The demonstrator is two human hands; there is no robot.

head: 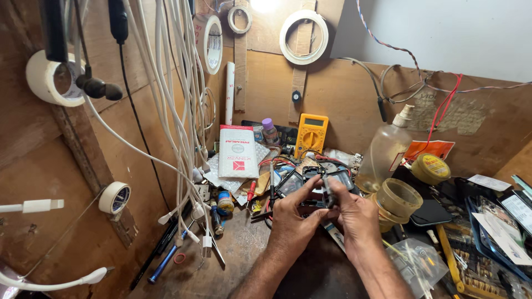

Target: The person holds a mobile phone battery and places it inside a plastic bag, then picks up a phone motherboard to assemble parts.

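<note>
My left hand and my right hand meet over a cluttered wooden bench. Between them lies a dark opened phone with bare circuit parts and red wires. My left fingers rest on its edge. My right hand pinches a slim grey metal tool, its tip pointing down at the phone. The lower part of the phone is hidden behind both hands.
A yellow multimeter leans on the back wall beside a white packet. A clear plastic bottle, a round clear tub and a yellow tin stand right. White cables hang left. Tape rolls hang above.
</note>
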